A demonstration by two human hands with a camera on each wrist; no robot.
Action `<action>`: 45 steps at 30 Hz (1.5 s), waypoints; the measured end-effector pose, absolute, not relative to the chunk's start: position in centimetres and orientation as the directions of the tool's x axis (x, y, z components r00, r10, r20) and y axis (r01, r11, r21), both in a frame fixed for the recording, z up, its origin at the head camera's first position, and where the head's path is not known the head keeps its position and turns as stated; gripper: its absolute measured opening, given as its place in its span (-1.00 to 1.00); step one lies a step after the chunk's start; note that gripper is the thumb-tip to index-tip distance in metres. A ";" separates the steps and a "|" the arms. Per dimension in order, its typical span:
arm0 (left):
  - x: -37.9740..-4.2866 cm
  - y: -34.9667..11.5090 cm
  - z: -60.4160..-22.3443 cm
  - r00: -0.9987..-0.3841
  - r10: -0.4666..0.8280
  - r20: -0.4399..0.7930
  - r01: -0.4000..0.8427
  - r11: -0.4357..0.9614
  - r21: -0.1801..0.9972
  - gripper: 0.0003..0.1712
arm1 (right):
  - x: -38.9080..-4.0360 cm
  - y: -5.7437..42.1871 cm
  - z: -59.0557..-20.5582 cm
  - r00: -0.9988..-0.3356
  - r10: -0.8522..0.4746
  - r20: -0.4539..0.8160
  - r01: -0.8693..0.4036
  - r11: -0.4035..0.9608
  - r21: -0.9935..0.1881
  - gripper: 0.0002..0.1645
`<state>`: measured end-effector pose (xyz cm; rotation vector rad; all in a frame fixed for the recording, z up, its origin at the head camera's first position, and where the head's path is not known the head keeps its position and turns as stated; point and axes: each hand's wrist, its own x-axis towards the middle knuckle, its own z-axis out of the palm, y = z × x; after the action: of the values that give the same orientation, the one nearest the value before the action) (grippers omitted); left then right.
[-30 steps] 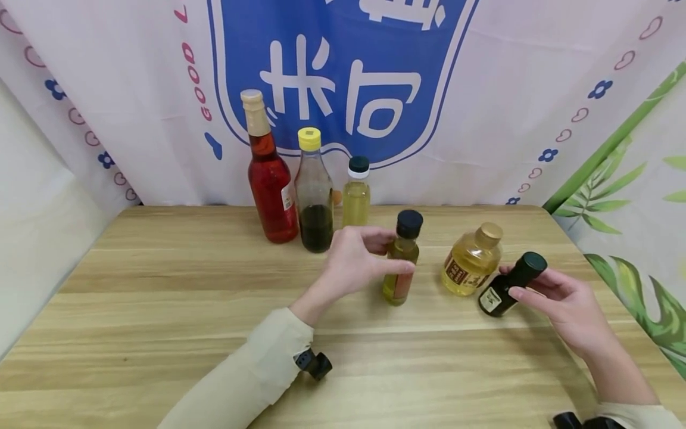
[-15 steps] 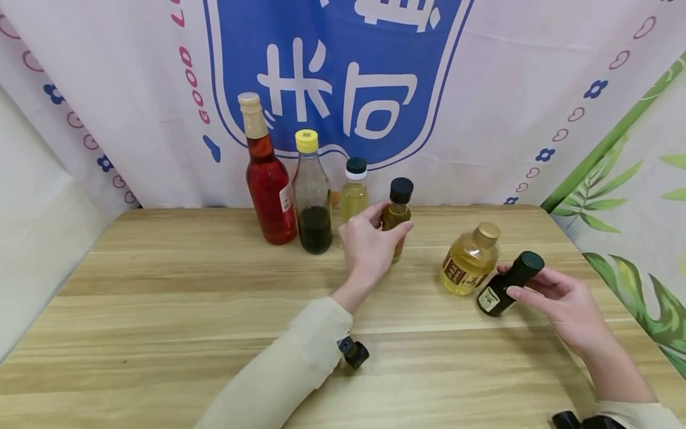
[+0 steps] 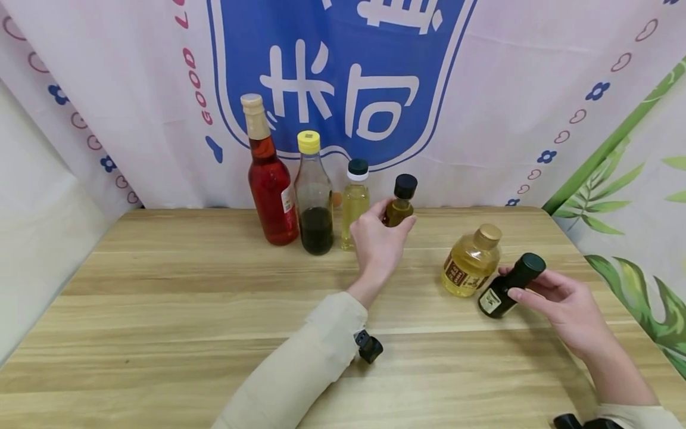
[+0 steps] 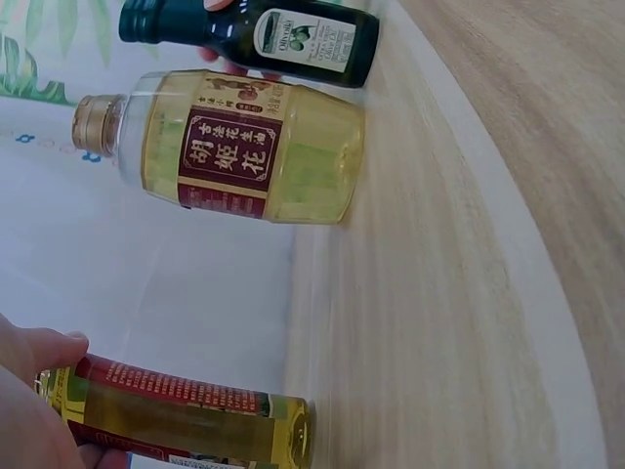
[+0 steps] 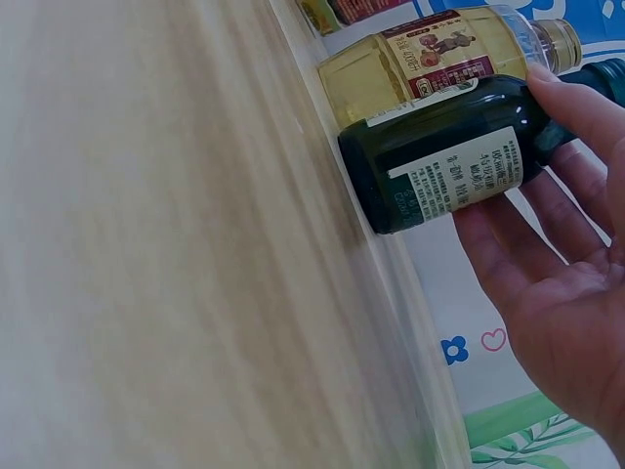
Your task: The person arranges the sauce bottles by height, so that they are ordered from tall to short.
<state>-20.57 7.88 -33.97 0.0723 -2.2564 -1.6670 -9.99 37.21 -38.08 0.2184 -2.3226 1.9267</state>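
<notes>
With thumb and fingers around its upper part, my left hand holds a black-capped bottle of yellow-green oil near the back of the table. In the left wrist view that oil bottle shows a red label. My right hand grips a dark green olive oil bottle by its neck and shoulder at the right. Just left of the olive oil bottle stands a squat bottle of yellow peanut oil with a gold cap. The right wrist view has my right thumb and fingers on the dark bottle.
Left of my left hand, a tall red bottle, a yellow-capped bottle of dark liquid and a green-capped bottle of pale oil stand in a row. A printed curtain hangs behind the wooden table.
My left hand has carried the black-capped oil bottle back toward the curtain, into line beside the pale oil bottle. My right hand and the olive oil bottle have stayed in place.
</notes>
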 end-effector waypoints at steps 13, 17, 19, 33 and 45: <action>-21.0 7.8 -34.2 -0.947 -0.255 0.193 0.109 0.312 0.944 -0.42 | -10.0 37.2 -38.1 -0.979 -0.041 0.201 -0.205 0.200 -0.958 -0.49; -20.9 7.8 -34.3 -0.952 -0.251 0.176 0.095 0.304 0.948 -0.38 | -9.9 37.2 -38.3 -0.979 -0.041 0.199 -0.203 0.191 -0.960 -0.49; -20.9 7.9 -34.3 -0.953 -0.250 0.172 0.091 0.303 0.948 -0.37 | -9.9 37.3 -38.3 -0.980 -0.042 0.193 -0.197 0.192 -0.961 -0.48; -21.0 7.9 -34.6 -0.947 -0.257 0.195 0.114 0.298 0.948 -0.37 | -9.8 37.3 -38.3 -0.984 -0.038 0.171 -0.175 0.232 -0.957 -0.46; -21.0 7.8 -34.7 -0.942 -0.270 0.198 0.112 0.305 0.946 -0.36 | -10.0 37.3 -38.4 -0.980 -0.037 0.195 -0.199 0.196 -0.960 -0.47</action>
<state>-21.00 7.78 -34.71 0.1425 -2.2576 -1.6763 -9.96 37.30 -38.40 0.2313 -2.3267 1.9009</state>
